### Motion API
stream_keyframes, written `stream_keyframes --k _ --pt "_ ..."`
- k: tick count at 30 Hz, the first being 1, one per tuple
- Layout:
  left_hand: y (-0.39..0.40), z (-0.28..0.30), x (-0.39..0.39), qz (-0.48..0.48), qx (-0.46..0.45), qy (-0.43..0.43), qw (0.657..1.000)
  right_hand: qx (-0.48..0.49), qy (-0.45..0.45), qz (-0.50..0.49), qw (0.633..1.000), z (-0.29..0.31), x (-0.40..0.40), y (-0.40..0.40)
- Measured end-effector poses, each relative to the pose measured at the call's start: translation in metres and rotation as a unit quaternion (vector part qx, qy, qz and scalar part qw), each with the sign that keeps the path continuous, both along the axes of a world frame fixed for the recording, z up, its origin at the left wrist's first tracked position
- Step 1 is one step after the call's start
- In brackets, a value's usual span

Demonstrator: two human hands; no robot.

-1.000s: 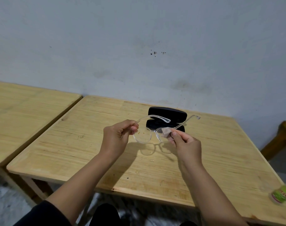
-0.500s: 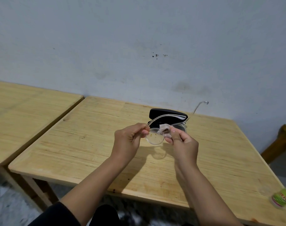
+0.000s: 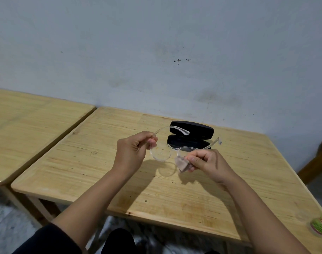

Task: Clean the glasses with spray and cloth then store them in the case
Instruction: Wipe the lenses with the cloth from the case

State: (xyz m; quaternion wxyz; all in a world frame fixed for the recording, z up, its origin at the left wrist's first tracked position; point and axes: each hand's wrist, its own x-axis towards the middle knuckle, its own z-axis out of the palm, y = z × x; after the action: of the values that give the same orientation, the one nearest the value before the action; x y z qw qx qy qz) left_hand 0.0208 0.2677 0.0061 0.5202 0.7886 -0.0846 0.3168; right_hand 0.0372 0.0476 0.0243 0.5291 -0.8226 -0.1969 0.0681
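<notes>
Since half a second ago the glasses [image 3: 167,150] have swung back level, both temples pointing away, and the cloth [image 3: 182,164] has dropped to the lens by the right hand [image 3: 209,165], which pinches it. The left hand [image 3: 133,153] pinches the frame's other corner. The glasses hang between the hands above the table [image 3: 83,162], before the open case [image 3: 190,137].

Plain room — wooden tables [image 3: 174,189], bare wall [image 3: 156,52]

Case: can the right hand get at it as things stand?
Probably not directly: the right hand pinches the cloth, and the glasses, held up by the left hand, sit between it and the open case.
</notes>
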Motion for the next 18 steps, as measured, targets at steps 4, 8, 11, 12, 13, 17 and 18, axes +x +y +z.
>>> stream_keyframes --k 4,8,11,12,13,17,18 --pt "0.0 0.001 -0.003 0.0 -0.015 0.003 1.0 0.015 -0.005 -0.004 1.0 0.002 0.0 -0.004" --pt "0.0 0.001 -0.003 0.003 -0.021 0.0 1.0 0.061 0.015 -0.111 0.992 -0.004 0.0 -0.003" --pt "-0.005 -0.003 -0.005 0.0 -0.017 -0.011 1.0 0.133 -0.002 -0.259 0.957 -0.013 -0.005 0.011" --pt "-0.008 -0.005 -0.006 -0.003 -0.013 -0.016 1.0 0.18 0.001 -0.312 0.933 -0.016 -0.009 0.019" --pt "-0.012 -0.007 -0.007 -0.006 -0.009 -0.023 1.0 0.226 0.005 -0.354 0.907 -0.019 -0.012 0.027" --pt "-0.029 -0.015 -0.012 -0.024 -0.001 -0.045 0.999 0.387 0.035 -0.437 0.811 -0.014 -0.015 0.051" --pt "-0.031 -0.015 -0.013 -0.026 -0.004 -0.048 0.999 0.403 0.04 -0.441 0.801 -0.013 -0.014 0.052"
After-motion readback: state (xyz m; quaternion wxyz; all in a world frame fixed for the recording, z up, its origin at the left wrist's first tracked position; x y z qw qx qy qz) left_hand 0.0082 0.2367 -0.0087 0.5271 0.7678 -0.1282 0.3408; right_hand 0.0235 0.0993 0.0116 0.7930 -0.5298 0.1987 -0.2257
